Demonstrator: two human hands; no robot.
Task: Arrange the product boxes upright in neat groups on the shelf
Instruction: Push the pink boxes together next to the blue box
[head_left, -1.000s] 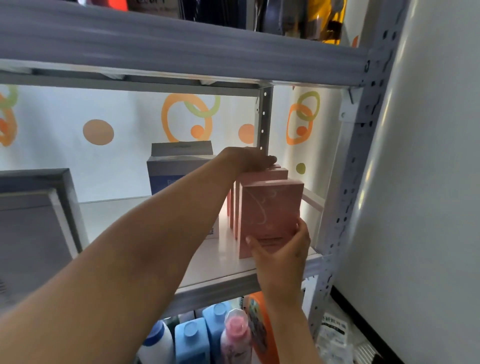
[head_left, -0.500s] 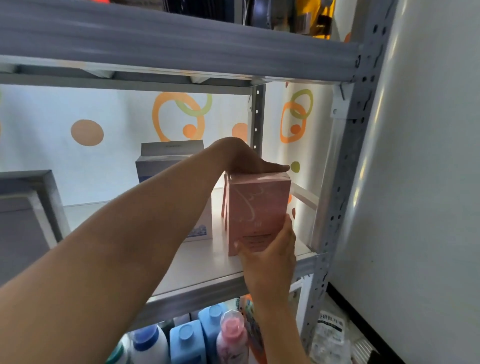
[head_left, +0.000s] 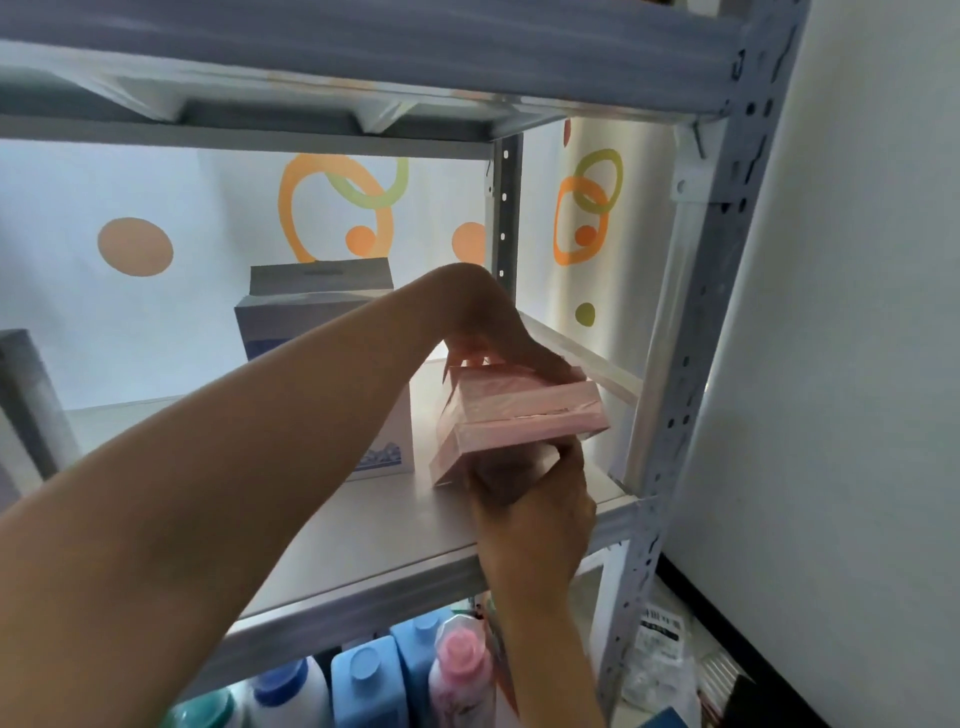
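Several pink product boxes (head_left: 524, 415) stand as one pack near the right end of the white shelf (head_left: 374, 525). The pack leans with its tops towards me. My left hand (head_left: 498, 338) reaches over the pack and holds its far top edge, fingers curled down behind it. My right hand (head_left: 530, 499) grips the front box from below and in front, hiding most of its face. Behind my left forearm stand two white-and-blue boxes (head_left: 317, 306), upright, one behind the other.
A grey perforated steel post (head_left: 680, 415) rises just right of the pink boxes, and a second post (head_left: 504, 218) stands at the back. The upper shelf beam (head_left: 363, 47) hangs overhead. Blue and pink bottles (head_left: 405, 670) fill the level below. A grey box edge (head_left: 31, 395) shows at left.
The pink boxes have tipped from upright to leaning towards me. My left hand went from lying flat on their tops to hooking over their far edge. The view has moved closer.
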